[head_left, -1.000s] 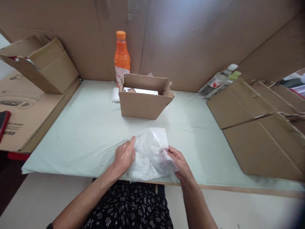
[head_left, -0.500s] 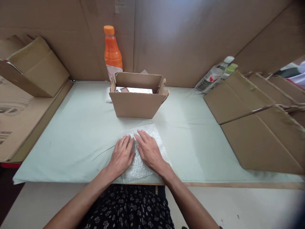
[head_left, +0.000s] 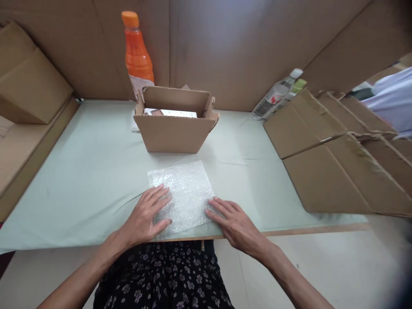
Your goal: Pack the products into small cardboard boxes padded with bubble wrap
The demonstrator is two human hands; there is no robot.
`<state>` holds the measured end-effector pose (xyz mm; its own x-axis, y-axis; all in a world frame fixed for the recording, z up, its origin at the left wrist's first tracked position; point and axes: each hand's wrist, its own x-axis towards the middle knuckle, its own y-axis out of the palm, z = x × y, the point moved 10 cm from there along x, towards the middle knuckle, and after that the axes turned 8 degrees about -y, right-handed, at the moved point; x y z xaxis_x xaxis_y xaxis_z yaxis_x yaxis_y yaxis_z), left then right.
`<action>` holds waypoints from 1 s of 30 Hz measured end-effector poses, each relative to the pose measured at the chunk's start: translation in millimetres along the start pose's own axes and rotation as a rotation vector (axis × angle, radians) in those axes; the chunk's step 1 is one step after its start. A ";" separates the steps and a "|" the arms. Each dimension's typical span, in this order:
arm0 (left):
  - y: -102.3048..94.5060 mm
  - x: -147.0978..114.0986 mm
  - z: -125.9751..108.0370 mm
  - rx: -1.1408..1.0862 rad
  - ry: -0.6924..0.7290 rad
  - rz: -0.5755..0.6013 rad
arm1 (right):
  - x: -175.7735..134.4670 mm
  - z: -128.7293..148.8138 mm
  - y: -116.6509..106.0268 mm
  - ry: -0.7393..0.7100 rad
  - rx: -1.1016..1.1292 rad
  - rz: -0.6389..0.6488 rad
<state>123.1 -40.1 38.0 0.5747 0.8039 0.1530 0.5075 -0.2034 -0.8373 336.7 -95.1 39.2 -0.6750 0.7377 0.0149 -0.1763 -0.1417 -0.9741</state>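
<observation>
A flat, clear sheet of bubble wrap [head_left: 186, 193] lies on the pale green cloth at the front of the table. Across its left edge rests my left hand [head_left: 149, 212], open, fingers stretched over the wrap and thumb apart. My right hand [head_left: 233, 223] is open too, its fingertips on the wrap's lower right edge. Behind the wrap stands a small open cardboard box [head_left: 174, 133] with a white item [head_left: 175, 113] inside, of which only the top shows.
An orange bottle [head_left: 138, 60] stands behind the box. Clear bottles [head_left: 278, 94] lean at the back right, beside open cardboard boxes [head_left: 325, 171]. More cardboard [head_left: 35, 81] is at the left. The table's front edge [head_left: 289, 231] runs before my body.
My hands have moved apart from the middle of the bubble wrap to its left and right edges, uncovering its centre. The whole view has shifted slightly.
</observation>
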 end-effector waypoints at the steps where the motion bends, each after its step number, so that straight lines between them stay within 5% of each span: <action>1: 1.6 -8.7 -6.3 -0.012 0.020 0.046 | 6.8 5.1 1.4 -0.025 0.013 -0.021; 5: 13.3 -35.3 -21.3 0.014 0.048 0.169 | 25.2 2.7 -7.3 -0.017 0.149 -0.234; 8: 11.8 -37.6 -16.8 0.050 0.016 0.074 | 23.9 -13.6 -14.3 0.130 0.316 -0.295; 11: 9.5 -34.7 -11.6 0.047 0.013 -0.008 | 16.4 -13.2 -19.5 0.140 0.351 -0.239; 16: 13.8 -31.2 -12.5 0.039 0.032 0.069 | 6.9 -1.0 -3.9 0.009 0.120 -0.074; 22: 13.0 -31.3 -14.0 0.007 0.041 0.169 | 14.7 -14.1 -13.1 0.109 0.219 -0.351; 28: -9.9 -26.9 11.3 -0.190 -0.209 -0.178 | 14.6 -33.1 -28.6 0.318 0.593 -0.359; 30: -8.0 -22.5 22.7 -0.275 -0.340 -0.183 | 13.6 -38.4 -22.0 0.351 0.711 -0.341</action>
<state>91.5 -43.9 29.3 0.2408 0.9683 0.0663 0.7586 -0.1451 -0.6352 359.0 -56.6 52.2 -0.2635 0.9599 0.0960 -0.8146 -0.1681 -0.5551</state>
